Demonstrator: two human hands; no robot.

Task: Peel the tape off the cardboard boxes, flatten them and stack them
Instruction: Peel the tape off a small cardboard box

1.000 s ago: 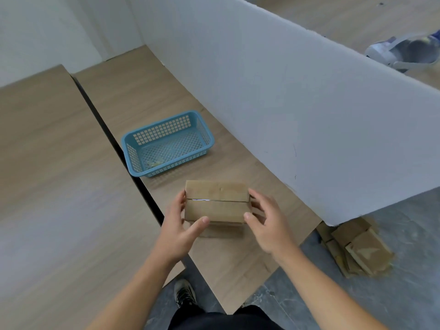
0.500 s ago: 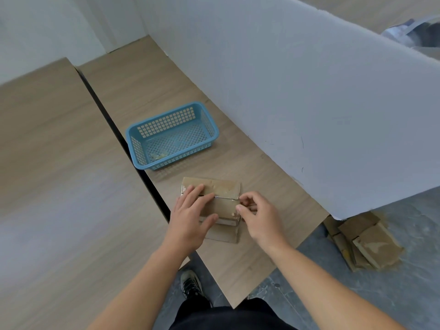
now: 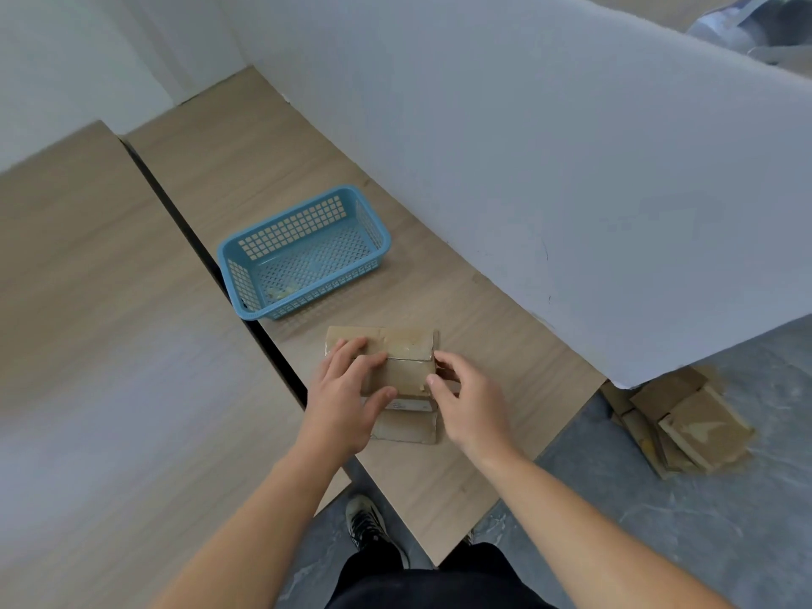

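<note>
A small brown cardboard box (image 3: pixel 408 349) stands on the wooden table (image 3: pixel 505 353), with shiny tape and a seam across its top. My left hand (image 3: pixel 347 389) lies over the box's left half, fingers flat on the top and thumb against the near side. My right hand (image 3: pixel 465 397) grips the box's right end, thumb on the near top edge and fingers curled round the end. A flat piece of cardboard (image 3: pixel 406 428) lies under the box at its near side.
A blue plastic basket (image 3: pixel 378 226) holding a few tape scraps (image 3: pixel 281 293) sits behind the box. A white partition (image 3: pixel 571 169) runs along the table's right side. Flattened boxes (image 3: pixel 698 426) lie piled on the grey floor at right. A second tabletop (image 3: pixel 88 323) adjoins on the left.
The box was set down from between both hands. My left hand moved onto its top, and my right hand shifted from pinching at the seam to gripping the right end.
</note>
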